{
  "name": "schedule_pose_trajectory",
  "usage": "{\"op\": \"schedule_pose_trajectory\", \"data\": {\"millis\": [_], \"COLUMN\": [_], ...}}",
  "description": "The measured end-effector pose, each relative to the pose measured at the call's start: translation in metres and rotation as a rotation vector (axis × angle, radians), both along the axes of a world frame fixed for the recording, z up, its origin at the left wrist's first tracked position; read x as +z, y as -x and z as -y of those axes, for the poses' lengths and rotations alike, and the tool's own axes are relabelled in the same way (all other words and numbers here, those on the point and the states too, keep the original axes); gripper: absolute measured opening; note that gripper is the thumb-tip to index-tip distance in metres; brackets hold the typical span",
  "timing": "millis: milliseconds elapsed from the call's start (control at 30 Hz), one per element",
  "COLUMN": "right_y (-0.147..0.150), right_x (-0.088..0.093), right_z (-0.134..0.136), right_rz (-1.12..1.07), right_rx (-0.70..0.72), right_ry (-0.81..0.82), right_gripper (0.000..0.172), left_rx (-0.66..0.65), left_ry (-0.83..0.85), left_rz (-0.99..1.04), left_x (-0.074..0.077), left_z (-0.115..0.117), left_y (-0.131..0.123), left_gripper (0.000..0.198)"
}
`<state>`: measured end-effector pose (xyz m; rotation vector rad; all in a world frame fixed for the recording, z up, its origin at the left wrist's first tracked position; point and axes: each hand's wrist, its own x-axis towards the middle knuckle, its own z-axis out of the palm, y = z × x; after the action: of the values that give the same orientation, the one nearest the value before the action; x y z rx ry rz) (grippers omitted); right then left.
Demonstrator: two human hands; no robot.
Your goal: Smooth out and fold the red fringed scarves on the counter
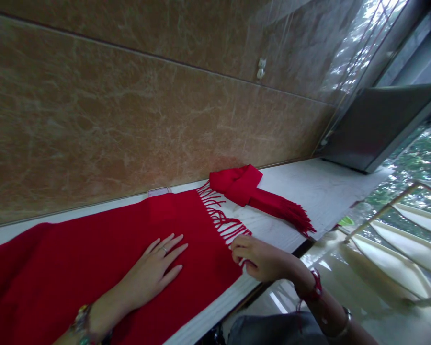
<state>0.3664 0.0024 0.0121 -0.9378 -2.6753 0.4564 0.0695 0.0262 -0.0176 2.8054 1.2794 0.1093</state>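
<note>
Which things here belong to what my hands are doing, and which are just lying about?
Part of the job:
spread red scarf, under your left hand; right hand at its fringed end
white tabletop beneath it

Seemingly just lying about:
bundled red scarf, untouched, possibly related
pale flat object by the wall
green item at right

A wall point(129, 120) blocks the far side of the table point(298, 177). Beyond the flat scarf point(104, 254), a folded scarf point(244, 186) stands in the way — past it, open room runs to a gray box point(373, 122).
</note>
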Motion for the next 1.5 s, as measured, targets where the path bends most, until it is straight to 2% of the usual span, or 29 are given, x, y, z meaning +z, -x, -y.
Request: {"op": "schedule_pose_trajectory", "data": {"millis": [133, 233, 300, 400, 467, 533, 600, 700, 767, 833, 1000, 1133, 1267, 1400, 1500], "right_y": [-0.057, -0.081, -0.07, -0.022, 0.012, 0.032, 0.032, 0.008, -0.008, -0.01, 0.026, 0.029, 0.025, 0.055, 0.076], "right_x": [-0.022, -0.019, -0.008, 0.006, 0.007, 0.002, -0.006, -0.013, -0.01, -0.004, -0.003, -0.009, -0.002, 0.004, -0.008], "right_z": [-0.028, -0.037, -0.038, -0.047, -0.061, -0.078, -0.094, -0.109, -0.114, -0.115, -0.116, -0.124, -0.132, -0.143, -0.152], "right_rz": [0.041, 0.004, -0.077, -0.174, -0.126, 0.008, 0.151, 0.293, 0.329, 0.33, 0.281, 0.38, 0.362, 0.307, 0.287], "right_rx": [-0.286, -0.377, -0.34, -0.201, -0.088, -0.009, -0.017, -0.162, -0.227, -0.234, -0.119, -0.233, -0.341, -0.316, -0.297], "right_ry": [-0.138, -0.22, -0.258, -0.286, -0.283, -0.241, -0.241, -0.292, -0.308, -0.317, -0.301, -0.269, -0.311, -0.344, -0.347], "right_gripper": [0.024, 0.027, 0.027, 0.023, 0.019, 0.019, 0.018, 0.018, 0.019, 0.02, 0.021, 0.02, 0.023, 0.025, 0.033], "left_rx": [-0.001, 0.011, 0.018, 0.069, 0.109, 0.127, 0.131, 0.13, 0.133, 0.139, 0.139, 0.143, 0.142, 0.135, 0.129], "left_ry": [0.002, 0.016, 0.018, -0.013, -0.016, 0.013, 0.046, 0.073, 0.083, 0.09, 0.1, 0.103, 0.11, 0.104, 0.09], "left_rz": [-0.001, -0.003, 0.006, 0.022, 0.018, -0.006, -0.032, -0.04, -0.032, -0.023, -0.026, -0.033, -0.001, 0.051, 0.072], "left_x": [0.0, -0.001, -0.001, 0.0, 0.001, 0.003, 0.005, 0.007, 0.008, 0.008, 0.008, 0.01, 0.011, 0.009, 0.006], "left_z": [0.0, 0.001, 0.002, 0.003, 0.003, 0.003, 0.004, 0.005, 0.005, 0.004, 0.005, 0.006, 0.007, 0.007, 0.006], "left_y": [0.0, 0.0, 0.0, -0.001, -0.002, -0.003, -0.003, -0.003, -0.004, -0.004, -0.004, -0.003, -0.003, -0.002, -0.001], "left_gripper": [0.043, 0.043, 0.043, 0.047, 0.052, 0.055, 0.056, 0.057, 0.057, 0.057, 0.058, 0.058, 0.058, 0.057, 0.057]}}
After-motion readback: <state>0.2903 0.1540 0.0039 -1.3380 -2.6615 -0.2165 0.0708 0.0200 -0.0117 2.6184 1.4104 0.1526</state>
